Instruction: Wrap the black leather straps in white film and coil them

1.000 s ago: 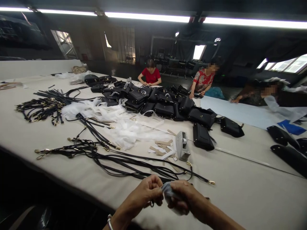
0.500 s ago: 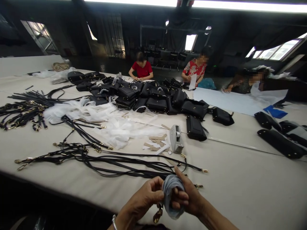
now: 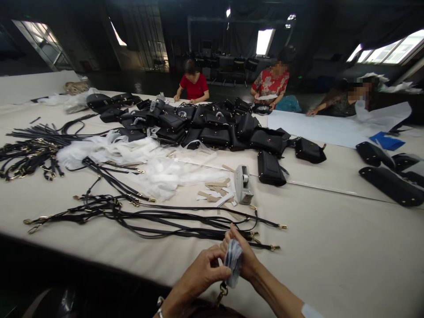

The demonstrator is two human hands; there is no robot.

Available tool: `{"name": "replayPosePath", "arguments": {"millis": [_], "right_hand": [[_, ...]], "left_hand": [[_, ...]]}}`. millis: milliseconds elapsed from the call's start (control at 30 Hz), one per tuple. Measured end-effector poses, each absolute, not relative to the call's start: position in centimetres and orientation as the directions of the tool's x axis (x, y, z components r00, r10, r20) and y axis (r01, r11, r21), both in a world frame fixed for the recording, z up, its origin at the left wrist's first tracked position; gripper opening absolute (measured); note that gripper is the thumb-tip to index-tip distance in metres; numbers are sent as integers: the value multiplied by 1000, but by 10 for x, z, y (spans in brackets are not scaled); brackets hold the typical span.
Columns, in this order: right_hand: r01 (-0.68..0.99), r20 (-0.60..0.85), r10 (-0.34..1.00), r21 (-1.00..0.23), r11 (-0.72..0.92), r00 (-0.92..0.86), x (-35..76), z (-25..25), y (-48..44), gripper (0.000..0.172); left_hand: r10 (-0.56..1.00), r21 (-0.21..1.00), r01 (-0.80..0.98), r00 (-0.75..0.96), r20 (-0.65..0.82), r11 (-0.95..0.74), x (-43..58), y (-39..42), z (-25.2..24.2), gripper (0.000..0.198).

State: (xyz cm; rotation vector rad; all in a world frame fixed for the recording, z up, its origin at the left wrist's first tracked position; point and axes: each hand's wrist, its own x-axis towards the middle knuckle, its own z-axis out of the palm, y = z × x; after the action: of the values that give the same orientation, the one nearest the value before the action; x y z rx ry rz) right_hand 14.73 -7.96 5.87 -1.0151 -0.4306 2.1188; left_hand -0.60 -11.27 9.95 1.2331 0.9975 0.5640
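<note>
At the table's near edge, both my hands hold a coiled strap (image 3: 233, 263) in thin, whitish see-through wrapping. My left hand (image 3: 203, 270) pinches its left side between thumb and fingers. Around the right side closes my right hand (image 3: 247, 260), thumb pointing up; some of its fingers are hidden behind the coil. A gold snap hook (image 3: 221, 292) dangles below the coil. Just beyond my hands lie several long black straps (image 3: 172, 221) with gold hooks, stretched across the table.
A grey tape dispenser (image 3: 244, 185) stands beyond the straps, beside paper strips (image 3: 217, 192). Crumpled white wrapping (image 3: 159, 176) lies left of it. Black handbags (image 3: 215, 134) are heaped mid-table. More straps (image 3: 31, 154) lie far left. Three people (image 3: 194, 86) work across the table (image 3: 331, 247).
The coil has turned from showing its open ring to nearly edge-on. My right hand's fingers have left the ring's middle and gone behind it. The view has shifted slightly.
</note>
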Motion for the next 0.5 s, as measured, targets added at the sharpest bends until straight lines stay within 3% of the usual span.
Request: {"name": "replayPosePath", "arguments": {"millis": [67, 100, 200, 233, 333, 500], "right_hand": [[-372, -524, 795, -703, -607, -306, 147, 51, -77, 58], [-296, -509, 826, -772, -563, -243, 149, 47, -75, 56], [-41, -422, 901, -903, -428, -104, 161, 36, -69, 44], [40, -392, 916, -920, -390, -87, 165, 32, -67, 38], [232, -358, 921, -919, -319, -152, 169, 18, -68, 18], [426, -360, 904, -873, -239, -231, 162, -5, -80, 12]], "left_hand": [[846, 912, 396, 446, -292, 106, -5, -116, 89, 8], [876, 839, 543, 420, -238, -32, -5, -117, 81, 7], [911, 472, 802, 413, 6, -366, -6, -120, 47, 10], [904, 394, 822, 425, 54, -410, -7, -120, 35, 11], [883, 321, 824, 453, 120, -467, -9, -120, 0, 12], [830, 248, 797, 491, 264, -551, -12, -129, -38, 13]]}}
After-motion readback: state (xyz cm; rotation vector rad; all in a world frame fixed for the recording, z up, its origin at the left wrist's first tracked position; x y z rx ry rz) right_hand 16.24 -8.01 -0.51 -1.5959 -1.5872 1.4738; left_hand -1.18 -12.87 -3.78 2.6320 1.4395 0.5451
